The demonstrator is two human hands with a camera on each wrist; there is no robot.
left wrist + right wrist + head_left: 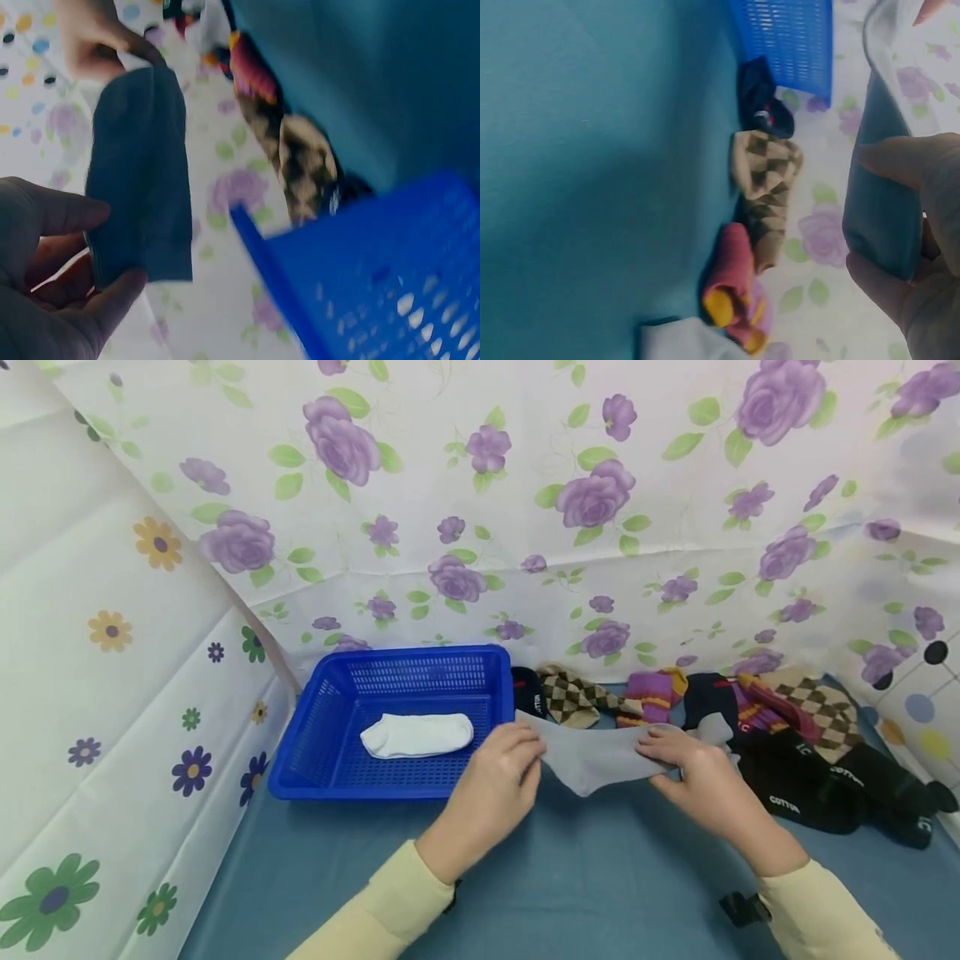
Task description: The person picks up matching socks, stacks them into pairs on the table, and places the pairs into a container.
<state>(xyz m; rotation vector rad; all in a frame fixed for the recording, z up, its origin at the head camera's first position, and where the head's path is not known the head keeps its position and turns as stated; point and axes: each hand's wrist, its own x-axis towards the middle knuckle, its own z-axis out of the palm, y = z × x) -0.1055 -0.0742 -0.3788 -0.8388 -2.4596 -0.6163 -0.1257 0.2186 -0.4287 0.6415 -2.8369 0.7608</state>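
A plain grey sock (592, 756) is stretched sideways above the table between my two hands. My left hand (487, 785) pinches its left end, thumb on one side and fingers on the other, as the left wrist view shows on the sock (142, 180). At the other end, my right hand (705, 789) grips the sock (885, 199) between thumb and fingers. Behind the right hand lies another piece of light grey fabric (714, 728), partly hidden. A folded white sock (418, 735) lies in the blue plastic basket (330, 791), left of my left hand.
Along the back, right of the basket, lie a brown checked sock (573, 697), a purple and orange striped sock (651, 693) and another checked sock (828, 714). Several black socks (795, 785) are piled at right. Flowered sheeting (525, 527) walls the blue table (585, 885).
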